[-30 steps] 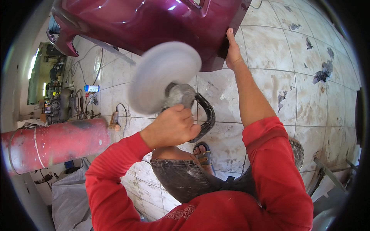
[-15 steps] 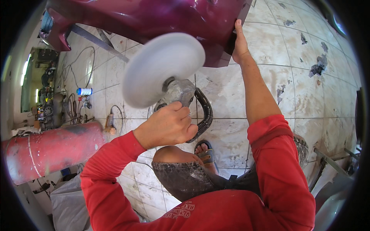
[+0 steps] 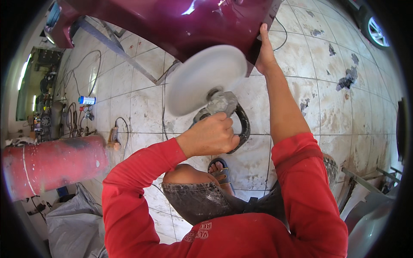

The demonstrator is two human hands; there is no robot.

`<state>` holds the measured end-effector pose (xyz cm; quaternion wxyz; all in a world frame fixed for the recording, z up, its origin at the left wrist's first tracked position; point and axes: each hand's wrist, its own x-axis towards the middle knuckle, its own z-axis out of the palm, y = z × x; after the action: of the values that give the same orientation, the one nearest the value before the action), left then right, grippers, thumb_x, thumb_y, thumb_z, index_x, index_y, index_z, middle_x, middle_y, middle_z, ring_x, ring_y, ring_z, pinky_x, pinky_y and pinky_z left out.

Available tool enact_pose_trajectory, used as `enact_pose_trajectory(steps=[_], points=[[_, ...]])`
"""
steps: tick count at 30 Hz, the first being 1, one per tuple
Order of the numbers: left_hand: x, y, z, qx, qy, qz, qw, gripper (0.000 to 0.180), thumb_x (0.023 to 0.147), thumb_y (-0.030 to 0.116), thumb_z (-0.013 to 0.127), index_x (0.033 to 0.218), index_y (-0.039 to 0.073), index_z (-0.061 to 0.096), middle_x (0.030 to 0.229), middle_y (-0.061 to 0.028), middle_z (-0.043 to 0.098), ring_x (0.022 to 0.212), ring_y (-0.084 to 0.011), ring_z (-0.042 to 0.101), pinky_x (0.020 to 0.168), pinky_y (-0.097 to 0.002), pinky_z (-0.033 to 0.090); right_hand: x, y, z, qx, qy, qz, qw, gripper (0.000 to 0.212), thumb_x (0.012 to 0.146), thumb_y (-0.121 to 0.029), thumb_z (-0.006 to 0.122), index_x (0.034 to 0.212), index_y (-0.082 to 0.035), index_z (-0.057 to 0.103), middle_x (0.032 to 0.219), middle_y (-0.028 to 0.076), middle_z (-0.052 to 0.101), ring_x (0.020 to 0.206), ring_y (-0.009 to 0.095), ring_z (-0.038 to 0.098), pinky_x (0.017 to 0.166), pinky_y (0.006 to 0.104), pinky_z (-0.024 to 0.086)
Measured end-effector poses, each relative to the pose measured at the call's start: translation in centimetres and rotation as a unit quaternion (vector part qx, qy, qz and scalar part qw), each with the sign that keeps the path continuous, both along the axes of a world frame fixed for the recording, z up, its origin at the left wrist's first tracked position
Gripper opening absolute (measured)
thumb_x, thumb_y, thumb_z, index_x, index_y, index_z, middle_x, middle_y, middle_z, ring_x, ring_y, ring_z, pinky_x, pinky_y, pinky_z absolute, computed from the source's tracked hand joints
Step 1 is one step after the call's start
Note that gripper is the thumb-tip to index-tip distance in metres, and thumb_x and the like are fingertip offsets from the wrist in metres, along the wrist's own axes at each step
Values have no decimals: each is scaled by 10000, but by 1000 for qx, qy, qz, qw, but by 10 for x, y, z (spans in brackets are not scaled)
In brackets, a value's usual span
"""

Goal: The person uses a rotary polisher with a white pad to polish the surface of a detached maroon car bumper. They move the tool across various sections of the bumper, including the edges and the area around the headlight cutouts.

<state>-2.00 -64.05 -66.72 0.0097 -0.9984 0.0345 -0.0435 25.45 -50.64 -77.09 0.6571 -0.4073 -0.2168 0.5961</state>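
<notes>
From my distant place I see the left hand (image 3: 208,136) clenched around a grey polisher (image 3: 223,103); which part is inside the fist stays hidden to me. The black loop handle (image 3: 245,129) curves just to the right of these fingers. Above them, the tilted white disc (image 3: 202,79) looks blurred, and I cannot tell if it touches the maroon panel (image 3: 172,26). This panel is farther above the left fingers, and its right edge meets the right hand (image 3: 266,56). There the thumb is straight along the edge; the other fingers are hidden, so I cannot tell whether they grasp. A red cylinder (image 3: 64,161) lies well left of the left fingers, and a sandal (image 3: 223,177) is below them.
</notes>
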Motion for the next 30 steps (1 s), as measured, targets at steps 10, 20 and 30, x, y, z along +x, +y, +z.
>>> enact_pose_trajectory(steps=[10, 20, 30], points=[[-32, 6, 86, 26, -62, 54, 996, 207, 679, 214, 696, 631, 149, 505, 584, 28, 508, 692, -186, 568, 643, -349, 423, -18, -9, 22, 93, 90, 60, 990, 1069, 1013, -800, 479, 1699, -20, 227, 1724, 168, 362, 1576, 343, 375, 1317, 492, 282], [-60, 18, 146, 41, -130, 73, 988, 223, 629, 209, 684, 653, 152, 470, 642, 24, 455, 723, -186, 539, 620, -336, 393, -3, 0, 5, 63, 79, 42, 994, 1177, 965, -862, 482, 1686, 33, 228, 1725, 177, 353, 1574, 335, 375, 1326, 459, 257], [-103, 37, 189, 80, -166, 102, 978, 227, 543, 202, 644, 682, 112, 488, 737, -16, 555, 672, -205, 527, 585, -345, 355, -10, 3, 8, 43, 54, 17, 997, 1163, 979, -855, 463, 1686, 37, 225, 1724, 195, 352, 1573, 345, 377, 1320, 478, 264]])
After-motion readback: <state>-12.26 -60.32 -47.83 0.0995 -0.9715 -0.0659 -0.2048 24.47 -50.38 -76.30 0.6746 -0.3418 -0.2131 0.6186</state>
